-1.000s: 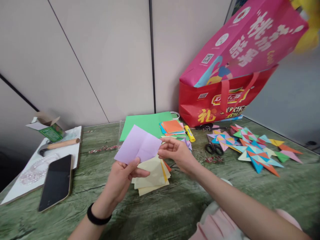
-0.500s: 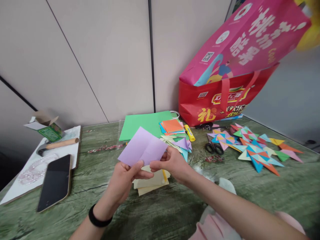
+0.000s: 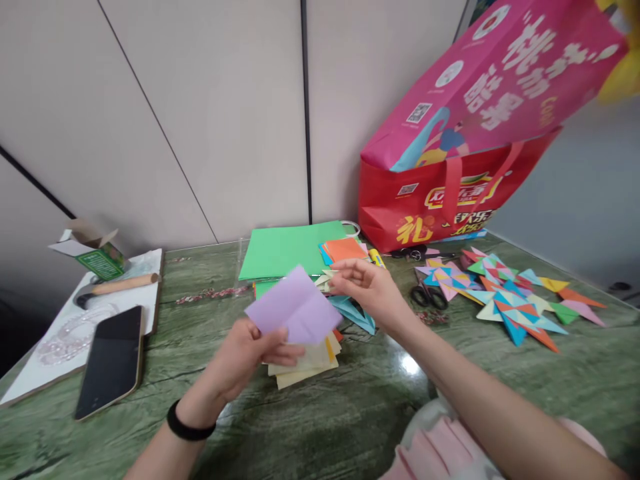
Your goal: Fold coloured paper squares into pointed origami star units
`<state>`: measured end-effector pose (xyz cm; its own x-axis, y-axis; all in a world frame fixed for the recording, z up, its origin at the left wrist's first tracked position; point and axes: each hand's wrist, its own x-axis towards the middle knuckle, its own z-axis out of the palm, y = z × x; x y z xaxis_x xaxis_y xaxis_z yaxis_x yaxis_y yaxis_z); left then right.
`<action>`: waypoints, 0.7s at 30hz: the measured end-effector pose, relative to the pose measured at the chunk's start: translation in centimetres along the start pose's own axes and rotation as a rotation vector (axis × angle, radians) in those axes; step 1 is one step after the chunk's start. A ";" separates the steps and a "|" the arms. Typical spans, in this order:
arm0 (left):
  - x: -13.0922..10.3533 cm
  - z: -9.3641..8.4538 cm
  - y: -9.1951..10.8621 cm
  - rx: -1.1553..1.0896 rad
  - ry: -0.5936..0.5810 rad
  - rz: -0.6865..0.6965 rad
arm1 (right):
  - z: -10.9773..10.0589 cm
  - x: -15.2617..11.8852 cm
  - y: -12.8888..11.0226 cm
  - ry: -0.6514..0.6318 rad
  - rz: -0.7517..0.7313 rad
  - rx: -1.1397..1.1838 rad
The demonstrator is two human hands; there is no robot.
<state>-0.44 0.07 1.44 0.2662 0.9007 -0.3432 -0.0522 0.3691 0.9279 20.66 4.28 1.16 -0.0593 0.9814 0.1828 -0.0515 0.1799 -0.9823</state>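
Observation:
My left hand [image 3: 247, 357] pinches a creased square of purple paper [image 3: 295, 307] by its lower edge, thumb on top. The sheet is tilted above the table, over a small pile of pale yellow paper [image 3: 303, 375]. Off to the right of the purple paper is my right hand [image 3: 373, 290], with its fingers loosely bent and parted and nothing visible in them. It hovers over folded paper pieces, among them a blue one [image 3: 357, 317], and covers part of that heap. Beyond it lie a stack of small squares with orange paper [image 3: 345, 250] on top and a yellow glue stick [image 3: 376, 258], partly hidden.
Green sheets [image 3: 293, 252] lie by the wall. Scissors [image 3: 429, 297] and folded paper stars [image 3: 515, 303] are at right, below a red bag [image 3: 390, 213] and a pink bag [image 3: 400, 137]. At left are a phone [image 3: 110, 360], a wooden-handled tool [image 3: 125, 285] and a small box [image 3: 95, 257].
My right hand has let go of the purple paper and moved up and right to the folded pieces. My left hand keeps the paper, which has shifted slightly right and down.

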 end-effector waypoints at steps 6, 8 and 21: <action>-0.3 0.4 -0.7 0.231 -0.314 -0.185 | 1.4 -1.6 -0.8 -0.295 -0.339 -0.396; -0.2 0.4 -0.6 0.240 -0.267 -0.166 | 1.8 -1.8 -0.5 -0.375 -0.308 -0.411; 0.4 0.4 -0.4 0.065 0.151 0.103 | 2.2 -1.7 0.8 -0.381 -0.176 -0.318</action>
<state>0.07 0.21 0.99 0.1145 0.9589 -0.2596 -0.0079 0.2622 0.9650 18.56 2.64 0.13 -0.4382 0.8511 0.2892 0.2087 0.4093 -0.8882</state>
